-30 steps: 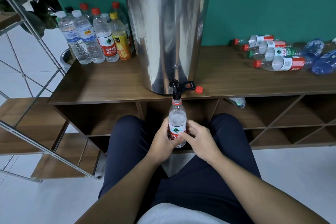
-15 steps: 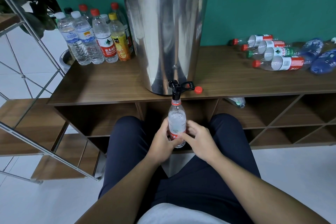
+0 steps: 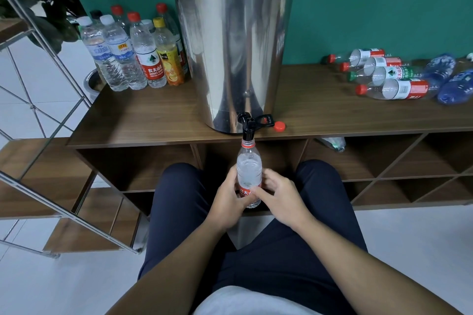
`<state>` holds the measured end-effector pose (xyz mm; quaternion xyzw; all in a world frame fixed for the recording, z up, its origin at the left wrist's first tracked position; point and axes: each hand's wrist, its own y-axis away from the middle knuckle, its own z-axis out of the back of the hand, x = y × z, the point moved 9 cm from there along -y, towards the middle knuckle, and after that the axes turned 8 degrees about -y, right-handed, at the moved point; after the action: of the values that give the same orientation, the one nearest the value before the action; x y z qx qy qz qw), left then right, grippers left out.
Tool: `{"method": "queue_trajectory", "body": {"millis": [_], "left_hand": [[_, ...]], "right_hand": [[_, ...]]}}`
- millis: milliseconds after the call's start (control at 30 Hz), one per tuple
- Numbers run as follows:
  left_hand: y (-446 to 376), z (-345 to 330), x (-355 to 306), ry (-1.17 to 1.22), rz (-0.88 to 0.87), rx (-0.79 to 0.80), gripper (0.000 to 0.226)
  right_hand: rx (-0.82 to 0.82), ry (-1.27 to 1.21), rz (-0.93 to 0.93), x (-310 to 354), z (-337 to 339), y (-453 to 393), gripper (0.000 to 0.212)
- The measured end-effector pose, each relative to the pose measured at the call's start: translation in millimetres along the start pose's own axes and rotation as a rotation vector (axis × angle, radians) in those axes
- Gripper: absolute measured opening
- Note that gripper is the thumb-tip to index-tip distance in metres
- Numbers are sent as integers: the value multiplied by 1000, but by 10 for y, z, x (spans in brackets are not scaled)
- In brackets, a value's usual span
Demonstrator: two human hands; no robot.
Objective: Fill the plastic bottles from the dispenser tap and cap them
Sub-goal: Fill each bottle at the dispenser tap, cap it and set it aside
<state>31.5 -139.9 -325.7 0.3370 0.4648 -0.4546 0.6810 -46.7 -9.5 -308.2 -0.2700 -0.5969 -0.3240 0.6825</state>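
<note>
A clear plastic bottle (image 3: 249, 170) with a red label stands upright under the black tap (image 3: 247, 127) of a tall steel dispenser (image 3: 231, 51). Its open neck sits right at the spout. My left hand (image 3: 228, 201) grips the bottle's lower part from the left. My right hand (image 3: 279, 198) holds it from the right, thumb across the label. A loose red cap (image 3: 279, 126) lies on the wooden shelf top (image 3: 143, 117) just right of the tap.
Several capped upright bottles (image 3: 133, 56) stand at the back left of the shelf top. Several bottles (image 3: 394, 77) lie on their sides at the right. Open cubbies run below the shelf top. A metal-framed stair (image 3: 51, 186) is on the left. My knees flank the bottle.
The water level in the bottle has risen toward the shoulder. My hands and the bottle stay in place.
</note>
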Motion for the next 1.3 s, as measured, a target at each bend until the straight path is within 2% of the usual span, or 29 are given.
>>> {"method": "queue_trajectory", "body": {"millis": [267, 400, 633, 733, 867, 1067, 1300], "left_hand": [[-5, 1, 7, 10, 4, -9, 80], [-13, 5, 42, 9, 21, -8, 85], [-9, 8, 62, -3, 30, -5, 87], [-9, 7, 60, -1, 31, -7, 87], [-12, 3, 63, 2, 32, -11, 87], [-16, 8, 70, -6, 41, -9, 86], [-8, 16, 65, -13, 39, -10, 88]], "right_hand": [[-27, 14, 10, 96, 48, 5, 55], [-108, -28, 6, 133, 156, -19, 44], [-215, -18, -42, 217, 326, -21, 41], [-242, -35, -14, 339, 405, -32, 38], [-283, -72, 93, 671, 486, -109, 49], [-278, -106, 215, 1167, 487, -315, 25], [-266, -85, 200, 1420, 451, -514, 25]]}}
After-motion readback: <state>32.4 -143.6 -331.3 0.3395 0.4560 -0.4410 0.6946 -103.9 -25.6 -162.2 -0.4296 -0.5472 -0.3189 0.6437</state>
